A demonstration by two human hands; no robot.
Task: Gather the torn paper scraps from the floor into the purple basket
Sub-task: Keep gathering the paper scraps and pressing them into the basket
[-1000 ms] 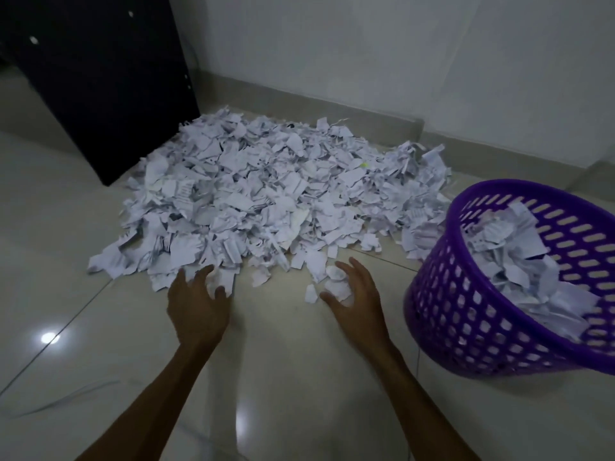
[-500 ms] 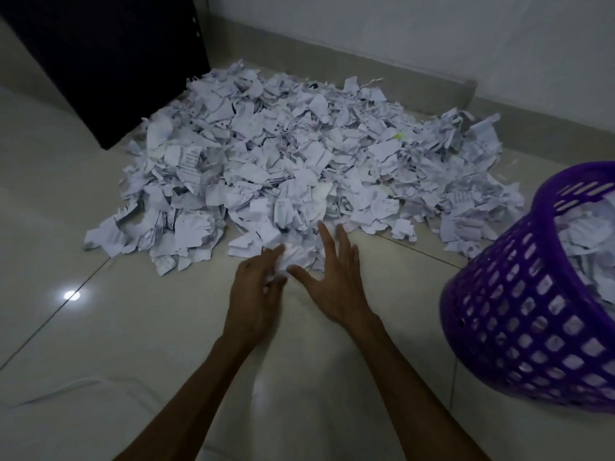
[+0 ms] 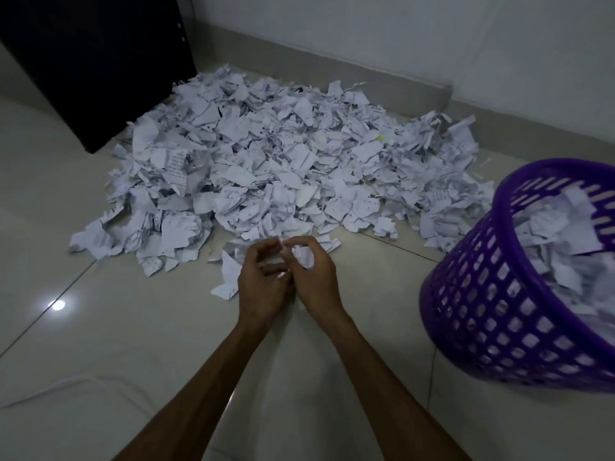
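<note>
A big heap of torn white paper scraps (image 3: 273, 168) covers the tiled floor ahead of me. At its near edge my left hand (image 3: 261, 284) and my right hand (image 3: 316, 281) are pressed together, fingers curled round a small bunch of scraps (image 3: 301, 259) cupped between them. A loose scrap (image 3: 229, 277) lies just left of my left hand. The purple basket (image 3: 499, 327), a lattice plastic bin, stands at the right, tilted toward me and partly filled with scraps (image 3: 559, 247).
A dark cabinet panel (image 3: 96, 61) stands at the back left beside the heap. The white wall with its grey skirting (image 3: 332, 71) runs behind the pile. Bare glossy floor tiles (image 3: 100, 361) lie around my forearms.
My hands, first spread apart and flat at the pile's edge, have come together and curled round a bunch of scraps. The view has shifted, putting the basket farther right.
</note>
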